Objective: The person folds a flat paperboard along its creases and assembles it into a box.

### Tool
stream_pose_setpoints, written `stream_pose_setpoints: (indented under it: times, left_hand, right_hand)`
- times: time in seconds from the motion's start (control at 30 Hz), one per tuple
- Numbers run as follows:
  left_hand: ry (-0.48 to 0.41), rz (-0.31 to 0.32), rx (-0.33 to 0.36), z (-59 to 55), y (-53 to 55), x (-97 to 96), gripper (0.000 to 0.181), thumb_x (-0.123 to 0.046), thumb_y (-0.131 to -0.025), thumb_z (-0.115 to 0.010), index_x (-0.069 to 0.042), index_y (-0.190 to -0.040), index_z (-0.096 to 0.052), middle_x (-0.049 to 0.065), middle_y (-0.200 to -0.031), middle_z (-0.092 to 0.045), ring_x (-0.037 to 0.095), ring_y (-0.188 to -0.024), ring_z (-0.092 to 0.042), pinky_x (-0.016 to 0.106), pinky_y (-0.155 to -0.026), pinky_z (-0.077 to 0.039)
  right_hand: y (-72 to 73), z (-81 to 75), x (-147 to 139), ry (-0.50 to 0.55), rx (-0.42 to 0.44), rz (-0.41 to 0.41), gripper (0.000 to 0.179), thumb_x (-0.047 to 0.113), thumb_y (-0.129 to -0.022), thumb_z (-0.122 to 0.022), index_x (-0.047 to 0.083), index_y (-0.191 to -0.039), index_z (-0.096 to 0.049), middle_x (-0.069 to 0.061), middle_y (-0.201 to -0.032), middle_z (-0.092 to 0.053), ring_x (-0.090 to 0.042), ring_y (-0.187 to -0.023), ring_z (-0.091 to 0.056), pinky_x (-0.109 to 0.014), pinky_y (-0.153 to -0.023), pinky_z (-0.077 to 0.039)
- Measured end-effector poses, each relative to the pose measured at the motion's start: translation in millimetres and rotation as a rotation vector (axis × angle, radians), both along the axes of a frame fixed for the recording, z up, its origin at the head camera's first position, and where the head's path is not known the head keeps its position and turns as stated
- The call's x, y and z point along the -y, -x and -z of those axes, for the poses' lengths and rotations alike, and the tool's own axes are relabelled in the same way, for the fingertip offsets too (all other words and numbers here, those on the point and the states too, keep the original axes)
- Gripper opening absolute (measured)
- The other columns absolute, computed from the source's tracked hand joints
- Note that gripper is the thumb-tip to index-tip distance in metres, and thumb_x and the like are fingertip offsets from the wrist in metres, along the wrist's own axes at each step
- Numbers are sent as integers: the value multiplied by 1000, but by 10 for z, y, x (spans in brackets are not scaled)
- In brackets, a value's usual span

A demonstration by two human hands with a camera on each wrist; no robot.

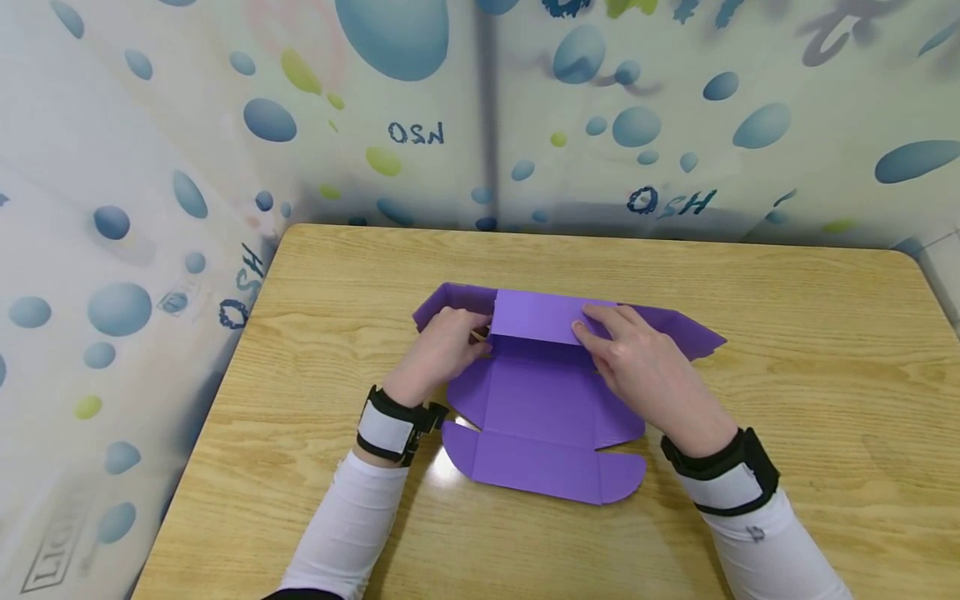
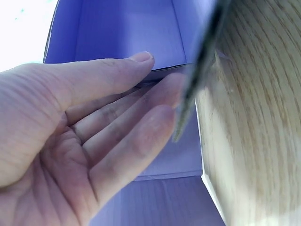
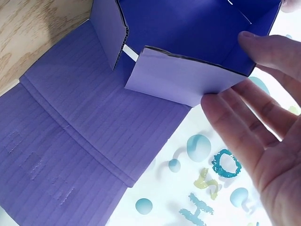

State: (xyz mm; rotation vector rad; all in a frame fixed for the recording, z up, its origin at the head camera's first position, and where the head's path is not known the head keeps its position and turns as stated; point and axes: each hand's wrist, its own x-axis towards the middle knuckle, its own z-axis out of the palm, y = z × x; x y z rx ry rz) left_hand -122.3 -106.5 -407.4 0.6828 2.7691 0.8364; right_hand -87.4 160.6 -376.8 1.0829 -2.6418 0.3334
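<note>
A purple cardboard box (image 1: 540,400), partly folded, lies on the table with its far panel (image 1: 536,317) raised and side flaps spread outward. My left hand (image 1: 450,346) is at the left end of that panel. In the left wrist view, the left hand's thumb and fingers (image 2: 136,146) pinch a cardboard edge between them. Over the panel's right end, my right hand (image 1: 645,367) grips the cardboard. From the right wrist view, its thumb (image 3: 268,49) lies on the inner side and the fingers on the outer side of a folded corner.
The box lies on a wooden table (image 1: 300,375). Behind and to the left hangs a light curtain-like sheet (image 1: 525,108) with blue and green spots. The box's near flap (image 1: 536,467) with rounded ends lies toward me.
</note>
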Motion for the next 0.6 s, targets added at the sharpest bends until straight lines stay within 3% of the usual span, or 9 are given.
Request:
stream_pose_setpoints:
  times: [0.23,0.6]
  left_hand:
    - [-36,89,36,-16,12,92,15,-3,-85,-73,-5,-100,-73,8,-96,-72,16,-82,-69,26,-73,-55]
    - [18,109,-11,-69,-24,51,8,-3,-86,-71,-4,-94,-72,6,-91,-71,18,-83,-69,28,-72,-55]
  right_hand:
    - [1,1,10,3,0,0,38,-3,-76,-78,-3,-113,-70,-24,-121,-57,-38,-106,-55,-44,-62,-56]
    - [-14,8,15,-3,-9,7,37,-3,-76,-78,-3,-113,-70,-24,-122,-57,-38,-107,-55,-44,-58,-56]
